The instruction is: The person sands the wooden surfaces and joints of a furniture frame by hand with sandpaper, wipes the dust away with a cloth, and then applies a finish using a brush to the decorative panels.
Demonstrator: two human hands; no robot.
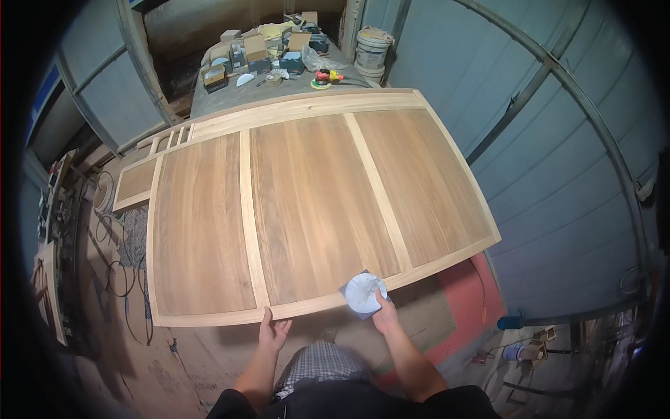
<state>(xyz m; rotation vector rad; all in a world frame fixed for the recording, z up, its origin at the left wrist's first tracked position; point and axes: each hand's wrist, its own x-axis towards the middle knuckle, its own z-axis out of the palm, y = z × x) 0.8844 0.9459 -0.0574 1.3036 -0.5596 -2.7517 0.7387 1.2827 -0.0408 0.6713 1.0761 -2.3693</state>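
A large framed wooden panel (319, 194) spreads before me, with brown boards set between pale rails and stiles. My right hand (384, 316) grips a round white sanding disc (362, 294) with the thumb over its lower right rim. A dark square sheet (365, 316), probably sandpaper, lies under the disc, its corners poking out. Both are at the panel's near edge; whether they touch the wood I cannot tell. My left hand (273, 331) is at the near rail (230, 318), its thumb up against the edge and its fingers spread, holding nothing.
Behind the panel, a table (209, 102) bears several opened boxes (256, 50) and a red and yellow sander (327, 77). Stacked buckets (372, 50) stand against the metal wall (523, 105). A smaller panel (135, 183) adjoins at left, near cables (123, 293) on the floor.
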